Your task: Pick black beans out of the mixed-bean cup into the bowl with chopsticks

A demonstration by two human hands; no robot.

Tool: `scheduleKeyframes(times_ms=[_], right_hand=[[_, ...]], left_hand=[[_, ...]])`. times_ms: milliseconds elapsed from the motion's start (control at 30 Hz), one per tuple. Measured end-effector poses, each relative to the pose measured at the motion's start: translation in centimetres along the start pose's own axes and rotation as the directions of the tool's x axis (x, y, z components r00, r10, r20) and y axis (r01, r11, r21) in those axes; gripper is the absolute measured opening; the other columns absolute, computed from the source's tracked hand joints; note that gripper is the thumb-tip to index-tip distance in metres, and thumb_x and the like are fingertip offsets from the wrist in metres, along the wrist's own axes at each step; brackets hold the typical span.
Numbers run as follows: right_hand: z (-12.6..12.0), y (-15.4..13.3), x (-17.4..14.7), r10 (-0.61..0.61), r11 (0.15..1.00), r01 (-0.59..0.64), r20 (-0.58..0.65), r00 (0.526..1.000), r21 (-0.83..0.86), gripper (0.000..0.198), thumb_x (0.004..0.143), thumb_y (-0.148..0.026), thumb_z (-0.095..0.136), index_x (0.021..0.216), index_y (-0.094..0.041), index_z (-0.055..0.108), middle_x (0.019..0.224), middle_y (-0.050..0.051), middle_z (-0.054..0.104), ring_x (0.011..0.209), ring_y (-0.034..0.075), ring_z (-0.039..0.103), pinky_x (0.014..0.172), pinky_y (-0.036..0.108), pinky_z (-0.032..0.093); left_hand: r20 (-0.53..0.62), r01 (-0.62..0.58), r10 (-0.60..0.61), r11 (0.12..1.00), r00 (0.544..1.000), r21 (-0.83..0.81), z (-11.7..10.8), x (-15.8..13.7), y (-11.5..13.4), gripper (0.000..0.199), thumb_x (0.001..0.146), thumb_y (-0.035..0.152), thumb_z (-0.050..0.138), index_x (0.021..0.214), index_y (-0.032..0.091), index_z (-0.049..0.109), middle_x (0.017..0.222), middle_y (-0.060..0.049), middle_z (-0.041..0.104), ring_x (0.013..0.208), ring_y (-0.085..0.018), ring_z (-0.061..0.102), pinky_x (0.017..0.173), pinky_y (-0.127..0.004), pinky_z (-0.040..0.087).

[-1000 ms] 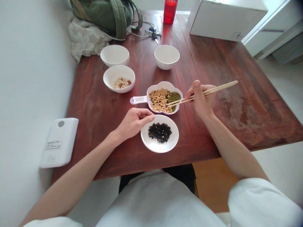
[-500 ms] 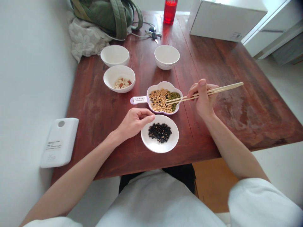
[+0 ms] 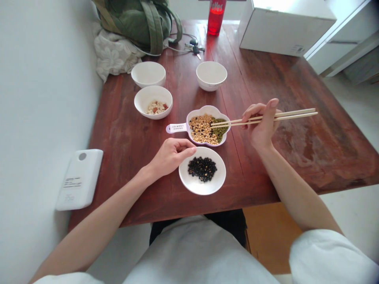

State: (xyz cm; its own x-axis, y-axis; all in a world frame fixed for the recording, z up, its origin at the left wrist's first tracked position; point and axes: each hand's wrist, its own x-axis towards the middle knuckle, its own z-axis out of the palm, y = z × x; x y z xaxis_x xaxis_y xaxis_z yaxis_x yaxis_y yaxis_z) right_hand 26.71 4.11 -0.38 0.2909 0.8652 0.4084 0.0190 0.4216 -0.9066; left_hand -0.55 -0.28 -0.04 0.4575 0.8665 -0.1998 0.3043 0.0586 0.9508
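My right hand [image 3: 263, 124] is closed around a pair of chopsticks [image 3: 296, 113], their tips down among the beans in a flower-shaped strainer bowl [image 3: 191, 137] with a short handle. Yellow soybeans [image 3: 201, 128] with scattered black beans fill most of it, and green mung beans [image 3: 221, 132] lie on its right side. Just below, a white bowl [image 3: 204, 189] holds a heap of black beans [image 3: 203, 169]. My left hand [image 3: 174, 156] pinches this bowl's upper left rim between thumb and fingers. Whether the chopstick tips grip a bean is too small to tell.
Farther back stand a white bowl [image 3: 140, 105] with pale and reddish nut pieces and two more white bowls [image 3: 148, 75], [image 3: 211, 77]. A green bag [image 3: 133, 23], keys [image 3: 195, 50], a red bottle [image 3: 216, 19] and a white box [image 3: 284, 29] line the far side. A white device [image 3: 79, 179] lies left.
The chopsticks have swung flatter and their tips shifted slightly right within the beans. My right thumb has lifted outward. My left hand stays on the bowl rim; the whole view has shifted slightly.
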Motion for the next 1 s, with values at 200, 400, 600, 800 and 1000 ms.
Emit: scheduleKeyframes(times_ms=[200,400,600,800,1000], right_hand=[[0.03,-0.11,-0.17,0.053,0.998,-0.052,0.061,0.997,-0.029,0.071,0.088,-0.079,0.041,0.047,-0.025,0.061,0.042,0.003,0.048,0.039,0.014,0.045,0.038,0.032,0.025],[0.01,-0.03,-0.36,0.018,0.998,-0.007,0.166,0.986,-0.066,0.076,0.092,-0.077,0.034,0.046,-0.023,0.060,0.042,0.003,0.049,0.040,0.013,0.045,0.039,0.031,0.026],[-0.51,0.40,-0.62,-0.050,0.986,0.087,0.248,0.967,-0.143,0.074,0.098,-0.068,0.030,0.049,-0.022,0.061,0.046,0.004,0.053,0.044,0.014,0.050,0.044,0.032,0.028],[-0.46,-0.15,-0.79,-0.142,0.958,0.215,0.341,0.929,-0.188,0.073,0.100,-0.065,0.027,0.051,-0.022,0.059,0.048,0.004,0.053,0.047,0.015,0.050,0.048,0.034,0.029],[-0.43,-0.25,-0.94,-0.181,0.947,0.277,0.441,0.879,-0.164,0.070,0.100,-0.064,0.023,0.055,-0.022,0.056,0.052,0.004,0.052,0.050,0.016,0.050,0.051,0.036,0.031]], left_hand=[[0.008,0.010,-0.010,1.000,1.000,-0.026,0.05,-0.03,-0.07,0.029,0.089,0.040,0.068,0.089,0.011,0.076,0.075,-0.004,0.072,0.062,-0.012,0.060,0.055,-0.020,0.042],[0.002,0.001,-0.001,1.000,1.000,-0.028,0.05,-0.05,0.11,0.027,0.089,0.037,0.068,0.087,0.011,0.075,0.073,-0.004,0.070,0.061,-0.012,0.059,0.054,-0.020,0.042],[0.009,0.002,-0.002,1.000,1.000,-0.029,0.07,-0.04,-0.07,0.029,0.089,0.039,0.068,0.088,0.011,0.075,0.074,-0.004,0.070,0.062,-0.011,0.059,0.055,-0.020,0.041],[0.012,0.010,-0.009,1.000,1.000,-0.021,0.07,-0.03,-0.01,0.029,0.090,0.039,0.067,0.088,0.011,0.075,0.074,-0.004,0.070,0.062,-0.012,0.059,0.055,-0.021,0.042],[0.012,-0.001,0.001,1.000,1.000,-0.005,-0.01,-0.01,-0.15,0.030,0.091,0.039,0.067,0.088,0.011,0.075,0.075,-0.004,0.070,0.062,-0.012,0.058,0.055,-0.021,0.041]])
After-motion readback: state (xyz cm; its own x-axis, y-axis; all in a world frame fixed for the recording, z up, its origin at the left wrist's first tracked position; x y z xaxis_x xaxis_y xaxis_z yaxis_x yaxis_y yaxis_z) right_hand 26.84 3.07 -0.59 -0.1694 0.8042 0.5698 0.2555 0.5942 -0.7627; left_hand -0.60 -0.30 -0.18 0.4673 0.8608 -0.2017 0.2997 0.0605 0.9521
